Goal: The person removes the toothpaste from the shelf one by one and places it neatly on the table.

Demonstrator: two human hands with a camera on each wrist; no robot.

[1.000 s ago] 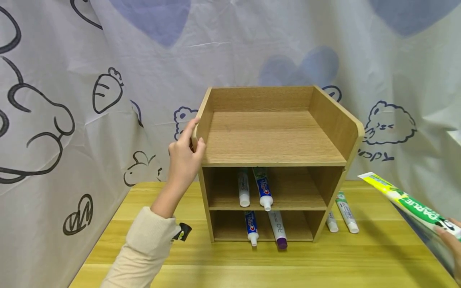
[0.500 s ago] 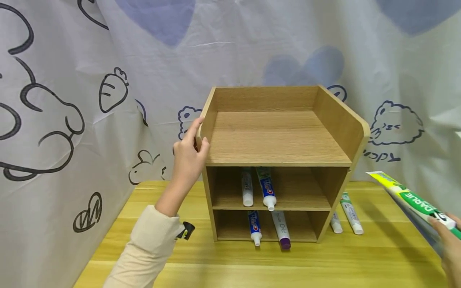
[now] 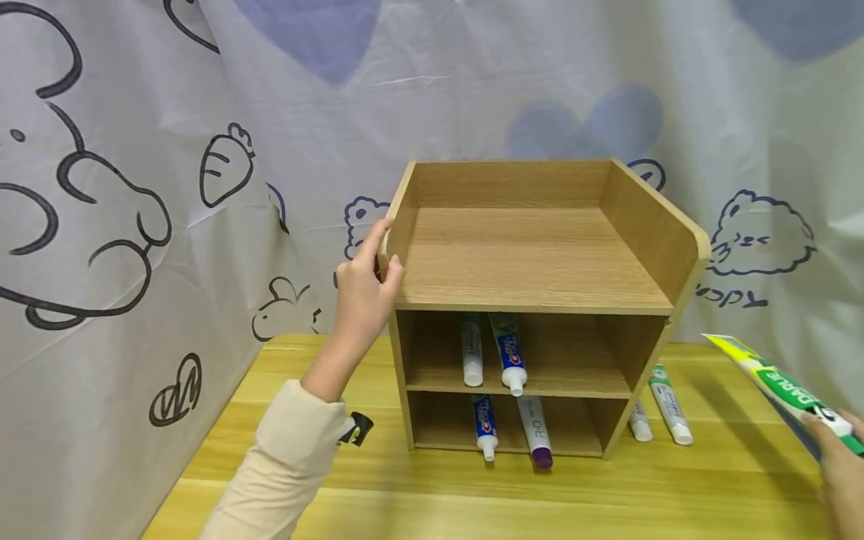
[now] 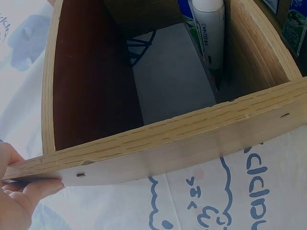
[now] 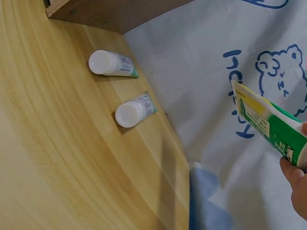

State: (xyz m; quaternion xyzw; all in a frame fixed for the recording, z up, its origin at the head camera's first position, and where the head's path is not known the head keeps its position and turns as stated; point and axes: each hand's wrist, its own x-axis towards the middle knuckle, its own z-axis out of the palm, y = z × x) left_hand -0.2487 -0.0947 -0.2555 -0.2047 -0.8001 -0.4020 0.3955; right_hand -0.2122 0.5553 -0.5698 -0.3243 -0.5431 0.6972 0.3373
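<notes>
In the head view my left hand (image 3: 364, 300) grips the upper left side panel of a wooden shelf unit (image 3: 526, 255). The left wrist view shows the thumb (image 4: 45, 188) on the panel's outer face. At the far right my right hand (image 3: 840, 472) holds a green and yellow DARLIE toothpaste tube (image 3: 776, 386) in the air, its flat end pointing away. Inside the upper compartment lie a white-capped tube (image 3: 472, 352) and a blue tube (image 3: 511, 356). Below them are another blue tube (image 3: 484, 420) and a white tube with a purple cap (image 3: 533, 424).
Two white-capped tubes (image 3: 670, 409) (image 5: 134, 110) lie on the wooden table (image 3: 418, 502), right of the shelf unit. A printed cloth (image 3: 304, 135) hangs behind and to the left. The table's right edge runs below the raised tube.
The whole head view has shifted, so the shelf unit appears farther right. My right hand has come further into view with the toothpaste tube. My left hand keeps its grip on the panel.
</notes>
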